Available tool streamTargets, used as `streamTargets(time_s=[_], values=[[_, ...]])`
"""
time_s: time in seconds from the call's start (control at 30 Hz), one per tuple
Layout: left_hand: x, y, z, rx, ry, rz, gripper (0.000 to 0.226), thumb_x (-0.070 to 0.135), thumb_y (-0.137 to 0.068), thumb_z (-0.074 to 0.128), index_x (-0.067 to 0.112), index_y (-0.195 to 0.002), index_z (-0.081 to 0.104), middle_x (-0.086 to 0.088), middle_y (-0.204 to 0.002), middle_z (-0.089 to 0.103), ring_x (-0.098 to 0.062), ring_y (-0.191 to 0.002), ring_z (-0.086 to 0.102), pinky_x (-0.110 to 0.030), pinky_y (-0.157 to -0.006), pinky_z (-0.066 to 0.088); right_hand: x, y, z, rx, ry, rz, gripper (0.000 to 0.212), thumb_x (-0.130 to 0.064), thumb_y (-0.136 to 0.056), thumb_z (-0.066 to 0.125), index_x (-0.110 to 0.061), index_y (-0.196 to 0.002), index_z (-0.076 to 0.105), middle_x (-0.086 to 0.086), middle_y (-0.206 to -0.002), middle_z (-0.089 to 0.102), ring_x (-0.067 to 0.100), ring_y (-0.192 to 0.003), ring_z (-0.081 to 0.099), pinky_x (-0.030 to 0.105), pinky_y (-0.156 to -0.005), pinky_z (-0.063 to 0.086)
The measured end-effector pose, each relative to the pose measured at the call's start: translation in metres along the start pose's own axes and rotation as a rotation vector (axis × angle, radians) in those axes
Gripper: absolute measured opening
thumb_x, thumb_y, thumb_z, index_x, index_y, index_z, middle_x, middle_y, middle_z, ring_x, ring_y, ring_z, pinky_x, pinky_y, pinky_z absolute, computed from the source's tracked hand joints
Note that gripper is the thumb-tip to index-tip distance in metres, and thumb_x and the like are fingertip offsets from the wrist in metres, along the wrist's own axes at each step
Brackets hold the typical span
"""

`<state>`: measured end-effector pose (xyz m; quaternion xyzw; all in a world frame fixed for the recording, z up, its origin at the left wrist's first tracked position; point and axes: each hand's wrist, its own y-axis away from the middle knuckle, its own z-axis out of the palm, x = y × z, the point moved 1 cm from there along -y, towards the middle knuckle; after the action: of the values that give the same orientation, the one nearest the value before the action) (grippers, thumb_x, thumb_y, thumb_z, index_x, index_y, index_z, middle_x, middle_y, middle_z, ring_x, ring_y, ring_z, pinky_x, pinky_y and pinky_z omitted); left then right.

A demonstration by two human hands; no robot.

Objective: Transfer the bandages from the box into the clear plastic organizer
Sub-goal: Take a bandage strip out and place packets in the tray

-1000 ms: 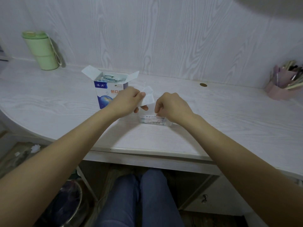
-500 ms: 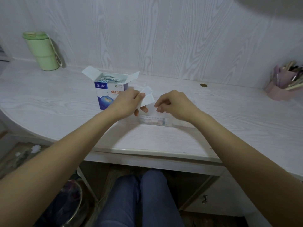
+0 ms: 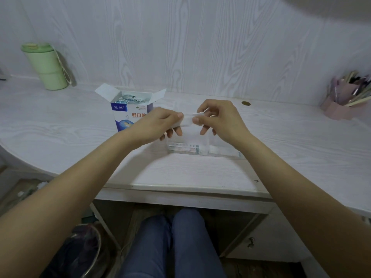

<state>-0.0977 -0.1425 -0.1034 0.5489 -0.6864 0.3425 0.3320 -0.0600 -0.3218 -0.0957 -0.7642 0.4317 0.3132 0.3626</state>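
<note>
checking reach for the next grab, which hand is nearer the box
Left. The left hand is right beside the box, overlapping its front corner in view. The right hand is farther off, across the bandage both pinch.

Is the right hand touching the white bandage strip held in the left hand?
Touching. The head view shows the right hand pinching one end of the bandage strip while the left hand holds the other.

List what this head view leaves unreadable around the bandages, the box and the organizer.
- Bandages: count unclear; left hand and right hand cover the ends.
- Box: left hand hides part of the front print; contents too small to count.
- Clear organizer: walls nearly invisible, fill unclear.
</note>
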Motion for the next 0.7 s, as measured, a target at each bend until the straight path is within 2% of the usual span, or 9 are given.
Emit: streamTargets(time_s=[0.07, 0.13, 0.17, 0.23, 0.3, 0.4, 0.53, 0.63, 0.7], values=[[-0.003, -0.002, -0.001, -0.019, -0.038, -0.009, 0.027, 0.026, -0.099, 0.043, 0.016, -0.091, 0.066, 0.003, -0.087, 0.067, 0.001, -0.064, 0.054, -0.014, -0.057, 0.045, 0.002, 0.002, 0.000, -0.043, -0.050, 0.010, 0.004, -0.010, -0.082, 0.071, -0.008, -0.081, 0.067, 0.006, -0.074, 0.068, 0.015, -0.065, 0.070, 0.017, -0.054, 0.048], [-0.006, -0.003, -0.001, -0.042, -0.096, -0.008, 0.022, 0.025, -0.097, 0.050, 0.017, -0.107, 0.068, 0.003, -0.094, 0.067, -0.001, -0.073, 0.057, -0.009, -0.061, 0.045, 0.005, 0.004, 0.001, -0.081, -0.114, 0.029, 0.009, -0.013, -0.083, 0.071, -0.004, -0.086, 0.072, 0.008, -0.081, 0.071, 0.014, -0.078, 0.071, 0.019, -0.071, 0.055], [-0.008, -0.004, 0.000, -0.047, -0.124, -0.001, 0.024, 0.024, -0.095, 0.053, 0.018, -0.114, 0.067, 0.003, -0.097, 0.067, -0.001, -0.077, 0.057, -0.006, -0.063, 0.044, 0.007, 0.006, 0.002, -0.091, -0.148, 0.049, 0.014, -0.016, -0.084, 0.071, -0.003, -0.088, 0.074, 0.009, -0.084, 0.073, 0.013, -0.083, 0.071, 0.019, -0.079, 0.055], [-0.009, -0.005, 0.002, -0.041, -0.185, 0.010, 0.029, 0.024, -0.092, 0.059, 0.020, -0.120, 0.064, 0.005, -0.102, 0.066, 0.000, -0.083, 0.057, -0.002, -0.066, 0.040, 0.011, 0.007, 0.003, -0.089, -0.181, 0.096, 0.019, -0.020, -0.086, 0.069, -0.002, -0.089, 0.074, 0.009, -0.086, 0.073, 0.012, -0.087, 0.070, 0.020, -0.085, 0.054], [-0.010, -0.006, 0.004, -0.020, -0.218, 0.014, 0.031, 0.020, -0.089, 0.064, 0.021, -0.119, 0.064, 0.007, -0.105, 0.066, -0.002, -0.087, 0.057, -0.004, -0.072, 0.040, 0.013, 0.006, 0.005, -0.066, -0.078, 0.122, 0.007, -0.014, -0.083, 0.071, -0.009, -0.088, 0.074, 0.006, -0.082, 0.072, 0.013, -0.083, 0.068, 0.025, -0.086, 0.053], [-0.013, -0.009, 0.005, 0.000, -0.192, 0.002, 0.032, 0.008, -0.085, 0.066, 0.019, -0.115, 0.066, 0.006, -0.104, 0.067, -0.007, -0.090, 0.060, -0.014, -0.080, 0.046, 0.015, 0.004, 0.008, -0.045, 0.040, 0.150, 0.016, -0.004, -0.077, 0.073, -0.013, -0.090, 0.071, 0.003, -0.073, 0.068, 0.015, -0.072, 0.066, 0.033, -0.084, 0.054], [-0.014, -0.011, 0.003, 0.085, -0.218, -0.017, 0.019, 0.006, -0.082, 0.070, 0.018, -0.097, 0.069, 0.005, -0.094, 0.068, -0.011, -0.086, 0.064, -0.013, -0.070, 0.048, 0.011, 0.003, 0.012, -0.047, 0.157, 0.145, 0.009, -0.005, -0.076, 0.074, -0.009, -0.083, 0.071, 0.001, -0.065, 0.066, 0.014, -0.060, 0.063, 0.033, -0.071, 0.056], [-0.012, -0.012, 0.005, 0.068, -0.327, -0.005, 0.017, 0.006, -0.080, 0.072, 0.014, -0.095, 0.073, 0.005, -0.075, 0.064, -0.007, -0.068, 0.058, -0.004, -0.056, 0.039, 0.011, 0.001, 0.017, -0.076, 0.349, 0.146, 0.007, -0.015, -0.076, 0.077, -0.015, -0.075, 0.070, 0.002, -0.069, 0.066, 0.016, -0.067, 0.063, 0.030, -0.067, 0.051], [-0.010, -0.012, 0.007, 0.033, -0.391, -0.001, 0.018, 0.007, -0.080, 0.071, 0.013, -0.097, 0.074, 0.012, -0.068, 0.059, -0.004, -0.066, 0.055, 0.001, -0.054, 0.036, 0.013, 0.000, 0.020, -0.095, 0.454, 0.161, 0.007, -0.018, -0.076, 0.076, -0.013, -0.077, 0.072, 0.004, -0.075, 0.067, 0.020, -0.071, 0.061, 0.031, -0.064, 0.048]])
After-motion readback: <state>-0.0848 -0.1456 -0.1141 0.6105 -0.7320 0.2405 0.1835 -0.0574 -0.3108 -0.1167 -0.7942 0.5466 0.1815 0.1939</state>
